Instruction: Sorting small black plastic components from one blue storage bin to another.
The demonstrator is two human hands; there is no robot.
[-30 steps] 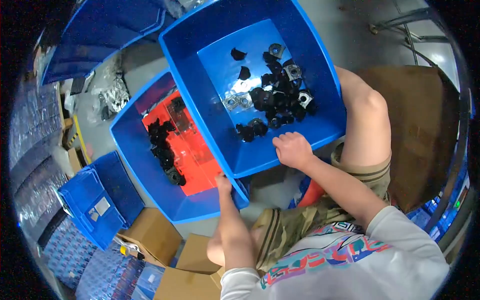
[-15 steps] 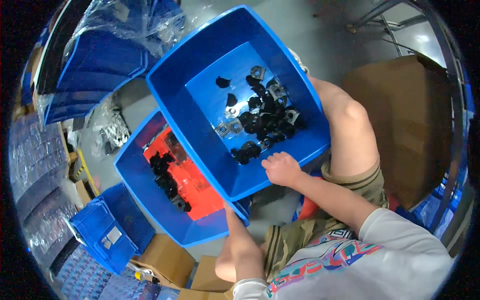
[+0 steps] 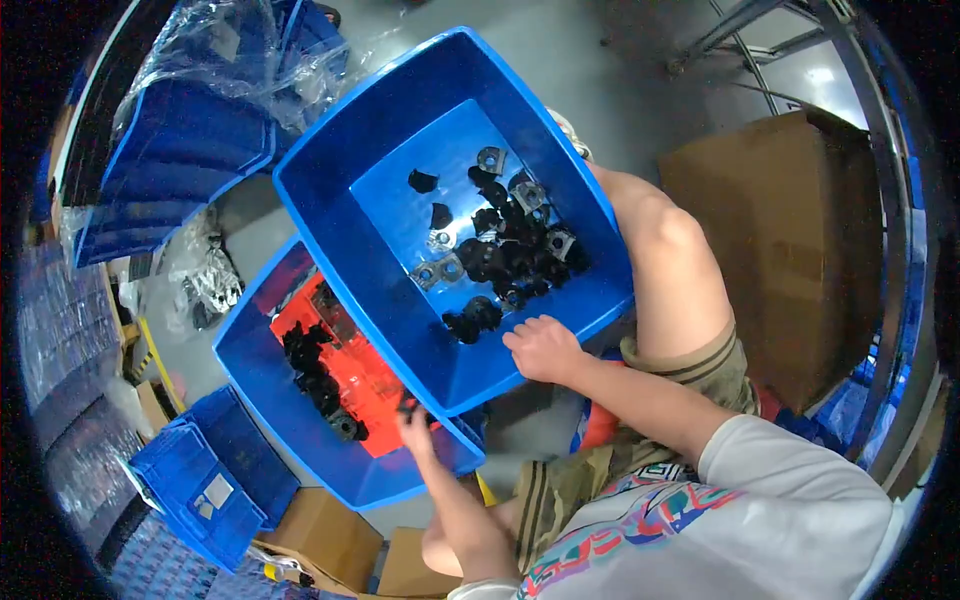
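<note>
A large blue bin point(image 3: 330, 255) stands tilted in front of me, with a pile of small black and silver metal parts point(image 3: 515, 240) on its floor. Inside its near wall is my right hand point(image 3: 543, 348), fingers curled; whatever they hold is hidden. Beneath and to the left, a second blue bin point(image 3: 385, 480) holds red sheet-like pieces point(image 3: 360, 375) with black parts point(image 3: 310, 370) along the left. Over the near right side of that lower bin, my left hand point(image 3: 414, 430) is closed on a small black part point(image 3: 406, 407).
A big brown carton point(image 3: 750, 220) stands right of my bare knee point(image 3: 670, 235). Folded blue crates point(image 3: 200, 485) and smaller cartons point(image 3: 330, 535) lie at the lower left. Plastic-wrapped blue bins point(image 3: 180, 160) are at the upper left, and a metal frame point(image 3: 880, 200) runs along the far right.
My left hand has come out from beneath the upper bin's near corner to over the lower bin, and a black part now shows at its fingers. My right hand stays curled inside the upper bin.
</note>
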